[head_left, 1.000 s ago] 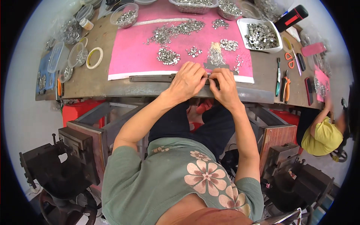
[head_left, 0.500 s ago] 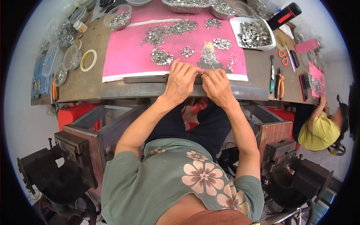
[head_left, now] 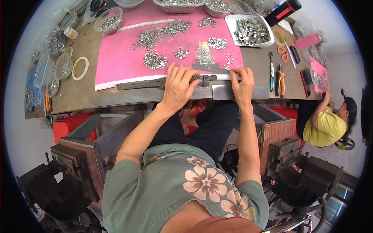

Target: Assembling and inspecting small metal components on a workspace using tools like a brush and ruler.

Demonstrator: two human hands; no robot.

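Observation:
My left hand [head_left: 178,86] holds a long dark metal bar fixture [head_left: 140,84] at the bench's front edge. Its fingers reach over the far side, with the thumb on the near side. A toothed, clamp-like block [head_left: 208,79] on the bar shows beside that thumb. Further right, my right hand [head_left: 243,83] has its thumb and fingertips drawn together at the mat's near edge, beside scattered small metal pieces [head_left: 227,62]; what they pinch, if anything, is too small to make out. Thin metal pins [head_left: 204,56] lie in a heap just beyond the bar.
Heaps of shiny metal parts [head_left: 154,61] cover the pink mat [head_left: 112,58]. A white tub [head_left: 232,25] of parts stands beyond. Pliers [head_left: 280,81], a toothbrush [head_left: 271,70] and scissors [head_left: 283,53] lie at right. Tape rolls [head_left: 80,68] sit left. Another person [head_left: 328,126] works far right.
My hands have moved apart: the right went rightward off the bar's block to the mat edge, while the left stays on the bar, its thumb now spread. The whole view has shifted slightly.

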